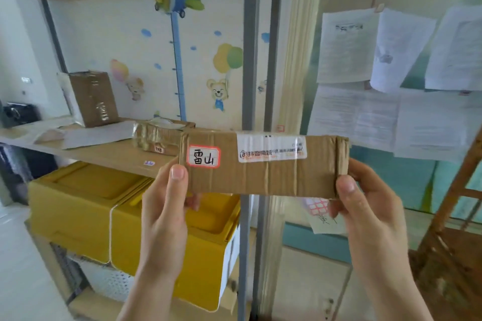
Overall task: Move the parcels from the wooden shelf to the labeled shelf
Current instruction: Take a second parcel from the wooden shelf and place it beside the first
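Note:
A long flat cardboard parcel [263,177] is held up in front of me, level, with a red-edged handwritten label and a white shipping sticker facing me. My left hand [167,206] grips its left end, thumb on the front. My right hand [365,203] grips its right end the same way. Behind it, a shelf board [104,155] carries an upright brown box [91,98], a taped low parcel [156,135] and a flat white envelope [96,135]. A small sticker sits on the board's front edge.
Grey metal uprights [250,65] stand just behind the held parcel. Two yellow bins [125,206] fill the level below. Printed papers [386,81] hang on the wall at right. A wooden frame [453,206] leans at the far right edge.

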Tool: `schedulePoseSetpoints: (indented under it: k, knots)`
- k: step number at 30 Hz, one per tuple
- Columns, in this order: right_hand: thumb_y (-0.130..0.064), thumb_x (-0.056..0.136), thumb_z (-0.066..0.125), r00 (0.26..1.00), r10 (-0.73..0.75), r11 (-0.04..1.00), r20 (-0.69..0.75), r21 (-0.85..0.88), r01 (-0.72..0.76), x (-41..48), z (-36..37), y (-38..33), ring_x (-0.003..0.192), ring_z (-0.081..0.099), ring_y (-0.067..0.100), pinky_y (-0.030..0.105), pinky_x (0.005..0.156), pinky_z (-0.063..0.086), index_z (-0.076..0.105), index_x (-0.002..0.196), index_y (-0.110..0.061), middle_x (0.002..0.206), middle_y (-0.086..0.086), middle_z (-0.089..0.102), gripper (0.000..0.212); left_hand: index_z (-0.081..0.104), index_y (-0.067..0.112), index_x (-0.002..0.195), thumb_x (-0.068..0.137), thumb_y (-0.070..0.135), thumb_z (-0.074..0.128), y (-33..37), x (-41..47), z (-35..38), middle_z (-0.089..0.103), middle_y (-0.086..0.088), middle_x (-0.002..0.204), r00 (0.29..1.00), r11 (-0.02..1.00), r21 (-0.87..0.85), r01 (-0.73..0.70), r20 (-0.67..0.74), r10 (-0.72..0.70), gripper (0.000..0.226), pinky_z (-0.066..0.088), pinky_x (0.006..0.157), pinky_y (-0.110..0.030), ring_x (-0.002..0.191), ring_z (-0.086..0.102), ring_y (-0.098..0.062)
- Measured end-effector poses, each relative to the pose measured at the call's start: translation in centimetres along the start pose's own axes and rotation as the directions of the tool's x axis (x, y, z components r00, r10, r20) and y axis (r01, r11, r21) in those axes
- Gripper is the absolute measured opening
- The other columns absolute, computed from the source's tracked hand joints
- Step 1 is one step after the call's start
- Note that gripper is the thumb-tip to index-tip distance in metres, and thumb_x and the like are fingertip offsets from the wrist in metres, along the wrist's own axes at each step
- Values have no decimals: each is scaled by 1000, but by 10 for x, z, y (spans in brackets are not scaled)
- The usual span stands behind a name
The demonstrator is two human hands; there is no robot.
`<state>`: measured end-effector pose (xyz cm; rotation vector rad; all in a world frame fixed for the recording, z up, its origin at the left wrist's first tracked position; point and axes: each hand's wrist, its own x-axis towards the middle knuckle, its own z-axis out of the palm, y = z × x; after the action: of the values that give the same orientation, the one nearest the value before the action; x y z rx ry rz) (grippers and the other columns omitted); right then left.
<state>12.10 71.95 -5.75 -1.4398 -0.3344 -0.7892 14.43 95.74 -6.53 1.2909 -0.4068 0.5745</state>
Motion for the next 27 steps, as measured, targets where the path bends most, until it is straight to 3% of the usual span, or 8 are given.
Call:
schedulePoseSetpoints:
  k: [5,9,12,14,17,21,24,27]
  knots:
    - [-72,66,75,995,79,997,65,1,-79,3,42,25,70,62,1,13,62,50,69,119,-22,88,-11,76,73,77,43,104,95,64,51,-10,9,-34,77,-4,95,984,988,153,32,-177,-5,34,48,65,-35,82,63,-17]
    - [-66,64,77,987,155,985,49,-80,-151,-11,74,65,86,69,10,18,67,56,67,109,-27,99,-3,75,60,67,37,111,100,30,47,-32,10,-61,76,35,91,955,946,323,35,-289,63,24,50,63,-3,82,67,16]
    - [-53,80,70,983,182,970,37,-172,-173,-9,104,87,89,69,7,18,64,55,64,102,-33,100,-13,73,30,63,41,111,103,15,50,-50,26,-80,72,45,93,947,923,383,34,-308,93,30,51,67,-1,90,66,22]
    - [-61,84,63,982,186,952,33,-253,-172,0,124,99,93,68,2,21,65,56,62,105,-36,98,-15,73,34,64,42,110,99,23,52,-65,48,-93,72,45,93,942,922,388,11,-314,121,25,52,70,-2,88,67,21]
    - [-55,74,61,987,161,926,-11,-345,-155,14,147,118,99,67,3,25,72,58,60,121,-30,110,-18,71,53,67,40,111,95,29,56,-94,83,-109,76,38,99,963,936,351,-4,-252,99,23,56,76,-7,93,71,15]
    - [-55,73,61,982,103,887,-160,-432,-164,31,170,140,97,66,-3,22,71,55,59,117,-31,107,-20,69,50,67,37,111,95,22,59,-131,127,-128,78,27,102,992,946,323,-18,-114,58,23,57,70,-10,90,74,8]
    - [-53,79,58,960,-23,815,-279,-561,-144,38,186,151,92,69,8,30,69,61,59,118,-29,103,-22,67,46,68,30,115,91,22,63,-152,155,-138,78,21,108,1000,939,343,-1,18,-6,25,56,73,-8,95,75,5]
    - [-47,89,64,913,-168,776,-373,-621,-111,38,195,159,91,71,23,33,71,60,61,115,-25,99,-3,72,34,69,31,117,88,26,66,-164,173,-143,76,24,112,987,922,388,7,146,-69,30,57,78,-8,101,74,4]
